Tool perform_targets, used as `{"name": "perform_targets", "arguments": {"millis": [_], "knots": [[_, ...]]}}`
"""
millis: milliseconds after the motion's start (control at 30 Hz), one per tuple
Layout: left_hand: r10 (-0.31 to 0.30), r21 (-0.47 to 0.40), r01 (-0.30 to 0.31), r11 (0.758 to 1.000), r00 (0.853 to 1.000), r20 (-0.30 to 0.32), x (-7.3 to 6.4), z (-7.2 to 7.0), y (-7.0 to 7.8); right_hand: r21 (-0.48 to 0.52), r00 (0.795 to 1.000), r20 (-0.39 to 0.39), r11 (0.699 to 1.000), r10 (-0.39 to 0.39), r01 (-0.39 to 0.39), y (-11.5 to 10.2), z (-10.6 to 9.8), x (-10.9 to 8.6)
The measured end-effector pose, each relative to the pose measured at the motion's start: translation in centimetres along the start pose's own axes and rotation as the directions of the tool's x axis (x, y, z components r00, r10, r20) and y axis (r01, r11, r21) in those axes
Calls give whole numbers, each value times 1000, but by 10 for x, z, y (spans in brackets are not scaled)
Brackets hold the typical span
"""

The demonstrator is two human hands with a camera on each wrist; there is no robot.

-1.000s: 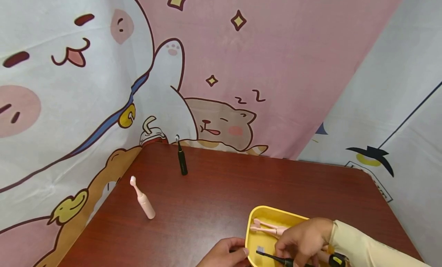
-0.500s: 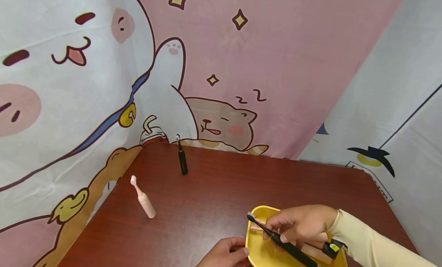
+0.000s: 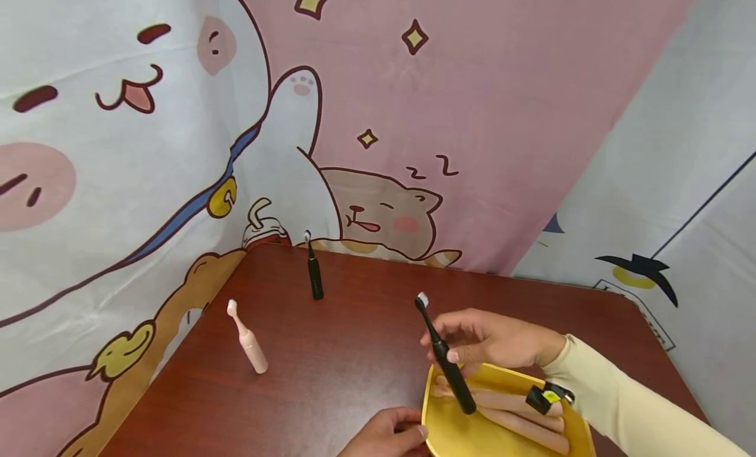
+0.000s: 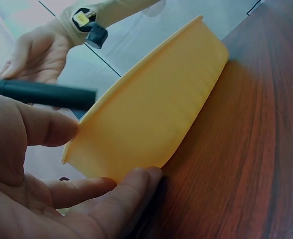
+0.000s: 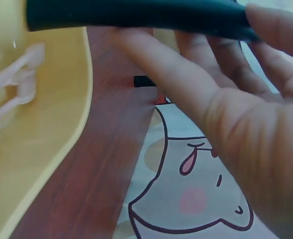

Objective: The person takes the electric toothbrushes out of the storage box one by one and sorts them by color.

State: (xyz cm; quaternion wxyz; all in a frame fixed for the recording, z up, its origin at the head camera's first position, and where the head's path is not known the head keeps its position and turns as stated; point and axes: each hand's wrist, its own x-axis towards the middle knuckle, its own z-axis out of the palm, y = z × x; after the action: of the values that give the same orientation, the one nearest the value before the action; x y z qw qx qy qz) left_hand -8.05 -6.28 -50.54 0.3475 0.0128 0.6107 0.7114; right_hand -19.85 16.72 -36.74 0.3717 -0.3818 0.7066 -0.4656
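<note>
Head view: right hand [image 3: 493,339] holds black toothbrush [image 3: 444,355] above tray rim [image 3: 426,404].

A pink toothbrush [image 3: 248,339] and another black one [image 3: 314,276] stand apart on the brown table [image 3: 354,339].

place: staged recording corner; evidence: cartoon cat backdrop cloth [image 3: 366,115] hung behind wooden table [image 3: 354,339]

Open table [image 3: 366,339] between tray [image 3: 466,437] and standing brushes [image 3: 314,276].
</note>
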Motion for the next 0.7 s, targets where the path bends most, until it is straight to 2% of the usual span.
{"name": "perform_targets", "arguments": {"millis": [167,333,567,700], "knots": [[17,16,-16,1000,1000,-23,-1,-1,0,48,994,-99,998,-42,47,-6,-3,20],[13,24,-12,1000,999,-31,-2,-3,3,22,971,-227,997,-74,81,-10,-7,48],[-13,-1,13,1000,998,55,-2,-5,3,47,936,-340,993,-85,108,-8,-9,88],[-20,-4,21,1000,997,78,-1,-5,3,37,916,-390,993,-91,115,-7,-11,111]]}}
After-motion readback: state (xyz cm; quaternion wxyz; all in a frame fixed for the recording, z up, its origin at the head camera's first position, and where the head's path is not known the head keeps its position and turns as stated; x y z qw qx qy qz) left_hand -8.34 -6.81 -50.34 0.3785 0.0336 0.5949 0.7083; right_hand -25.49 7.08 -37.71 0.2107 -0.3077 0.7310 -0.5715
